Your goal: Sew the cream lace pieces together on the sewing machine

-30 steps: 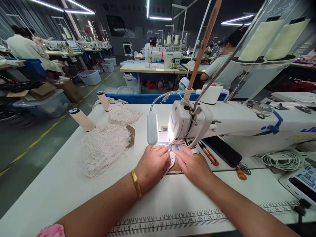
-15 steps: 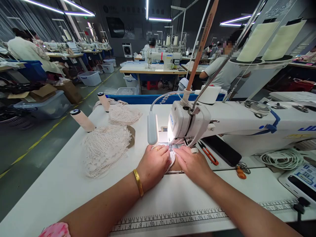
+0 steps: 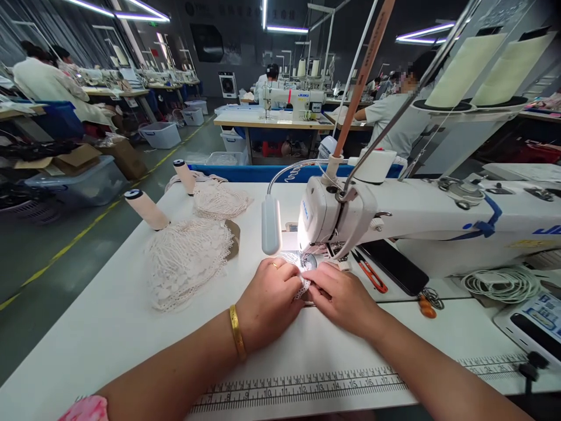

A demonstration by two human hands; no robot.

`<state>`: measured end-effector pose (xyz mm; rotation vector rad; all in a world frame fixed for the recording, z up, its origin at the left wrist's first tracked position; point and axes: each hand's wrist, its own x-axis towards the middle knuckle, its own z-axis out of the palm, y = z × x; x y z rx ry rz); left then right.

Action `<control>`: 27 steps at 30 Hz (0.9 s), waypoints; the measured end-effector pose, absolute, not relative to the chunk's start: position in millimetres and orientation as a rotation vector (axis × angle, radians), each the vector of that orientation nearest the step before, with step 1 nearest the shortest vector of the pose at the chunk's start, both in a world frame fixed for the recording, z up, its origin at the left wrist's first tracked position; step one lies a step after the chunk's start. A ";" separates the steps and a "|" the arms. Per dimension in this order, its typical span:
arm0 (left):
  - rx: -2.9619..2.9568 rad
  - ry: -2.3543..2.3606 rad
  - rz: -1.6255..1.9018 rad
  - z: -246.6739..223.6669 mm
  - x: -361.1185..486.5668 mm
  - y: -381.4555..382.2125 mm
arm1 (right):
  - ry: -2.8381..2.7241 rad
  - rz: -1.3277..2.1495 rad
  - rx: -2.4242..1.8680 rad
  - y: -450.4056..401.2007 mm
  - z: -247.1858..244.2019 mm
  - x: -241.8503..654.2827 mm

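A white sewing machine (image 3: 331, 213) stands in front of me, its lamp lighting the needle area. Just before the needle, a small piece of white lace trim (image 3: 302, 286) lies between my hands. My left hand (image 3: 274, 292), with a ring and a gold bangle, is closed on the lace from the left, its fingers bent. My right hand (image 3: 344, 295) pinches the lace edge from the right, fingertips close to those of the left. Part of the lace is hidden under the fingers.
At left on the table lie a lace pile (image 3: 188, 263), a smaller lace pile (image 3: 221, 199) and thread cones (image 3: 146, 210). Right of the needle are orange thread snips (image 3: 372, 275) and a black phone (image 3: 394, 266). A printed ruler (image 3: 307, 389) runs along the front edge. Co-workers sit beyond.
Both hands have drawn slightly back from the needle. Their fingers have curled from lying flatter to gripping the lace, and the brown patch between the hands is now mostly covered.
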<state>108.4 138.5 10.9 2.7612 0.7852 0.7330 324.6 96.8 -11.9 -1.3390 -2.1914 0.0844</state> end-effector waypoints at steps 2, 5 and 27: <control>2.771 0.784 0.735 6.0 111.5 142.5 | -2.187 0.116 -1.346 99.9 -13.6 323.4; 2.692 0.869 0.733 3.5 117.1 152.1 | -2.048 0.286 -1.397 104.6 -14.9 322.8; 2.451 0.886 0.720 -4.4 123.8 180.6 | -1.661 0.543 -1.438 106.2 -5.2 317.4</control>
